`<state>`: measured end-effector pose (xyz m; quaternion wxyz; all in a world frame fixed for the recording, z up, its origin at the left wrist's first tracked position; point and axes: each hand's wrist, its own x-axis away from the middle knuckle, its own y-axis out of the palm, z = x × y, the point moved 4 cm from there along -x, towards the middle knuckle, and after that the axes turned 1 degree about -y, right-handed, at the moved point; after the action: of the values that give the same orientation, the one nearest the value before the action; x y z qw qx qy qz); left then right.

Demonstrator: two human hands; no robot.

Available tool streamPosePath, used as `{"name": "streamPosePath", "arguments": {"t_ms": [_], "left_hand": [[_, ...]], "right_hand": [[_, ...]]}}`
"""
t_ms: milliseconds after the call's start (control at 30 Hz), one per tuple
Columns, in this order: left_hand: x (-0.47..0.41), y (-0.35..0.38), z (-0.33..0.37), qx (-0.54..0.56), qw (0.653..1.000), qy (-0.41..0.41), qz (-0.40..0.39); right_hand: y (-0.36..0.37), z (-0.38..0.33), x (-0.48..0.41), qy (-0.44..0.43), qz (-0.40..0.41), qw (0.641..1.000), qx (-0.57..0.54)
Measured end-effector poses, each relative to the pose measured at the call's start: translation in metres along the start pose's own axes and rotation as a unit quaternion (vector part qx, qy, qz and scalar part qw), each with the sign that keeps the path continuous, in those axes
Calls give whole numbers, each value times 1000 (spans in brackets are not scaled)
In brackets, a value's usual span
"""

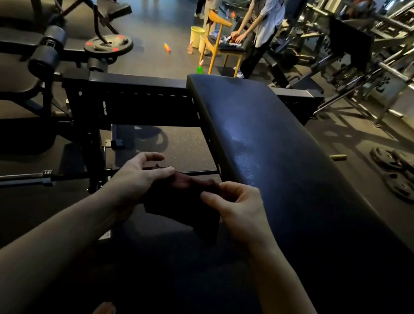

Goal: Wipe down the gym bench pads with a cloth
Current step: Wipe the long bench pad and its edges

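A long black bench pad (pixel 270 145) runs from the centre toward the lower right, with a faint damp sheen in its middle. A dark cloth (pixel 185 199) hangs between both hands, just left of the pad's near edge and above the floor. My left hand (pixel 139 175) pinches the cloth's left upper corner with thumb and fingers. My right hand (pixel 238 208) grips its right side, close to the pad's edge. The cloth's lower part droops below the hands.
A black steel frame (pixel 134 95) crosses behind the pad. A barbell (pixel 5 179) lies on the floor at left, weight plates (pixel 397 172) at right. Farther back stand a wooden chair (pixel 219 41), a yellow bucket (pixel 196 36), spray bottles and several people.
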<state>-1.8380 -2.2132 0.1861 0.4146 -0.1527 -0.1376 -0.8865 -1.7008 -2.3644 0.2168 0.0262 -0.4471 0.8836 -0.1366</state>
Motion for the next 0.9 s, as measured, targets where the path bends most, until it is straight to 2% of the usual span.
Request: {"name": "streamPosePath", "arguments": {"t_ms": [100,200,300,433,467,533,600,633,667,800,900], "left_hand": [[-23,-5,8,-18,992,-50,-118],[-51,-6,19,-107,976,-37,-187],[-95,-18,39,-276,943,53,-178],[-150,-43,74,-361,898,109,-229],[-162,-49,83,-396,882,124,-224],[-188,-58,102,-511,818,184,-187],[-209,-61,115,-556,768,273,-159],[-216,-61,120,-545,767,302,-153],[-224,-63,124,-521,780,311,-154],[-257,-67,123,-441,843,266,-156],[-278,-72,113,-415,876,230,-85]], "right_hand": [[4,1,-30,-9,43,999,-9],[13,1,-64,-2,67,998,-10],[23,-5,-106,8,6,1000,1],[40,-14,-160,20,-111,978,178],[46,-15,-172,19,-102,969,225],[57,-23,-195,-2,-34,949,314],[64,-32,-214,-29,25,946,321],[68,-35,-223,-33,41,956,289],[70,-36,-231,-33,56,964,256],[79,-32,-250,-60,123,968,208],[88,-25,-261,-79,159,967,181]]}}
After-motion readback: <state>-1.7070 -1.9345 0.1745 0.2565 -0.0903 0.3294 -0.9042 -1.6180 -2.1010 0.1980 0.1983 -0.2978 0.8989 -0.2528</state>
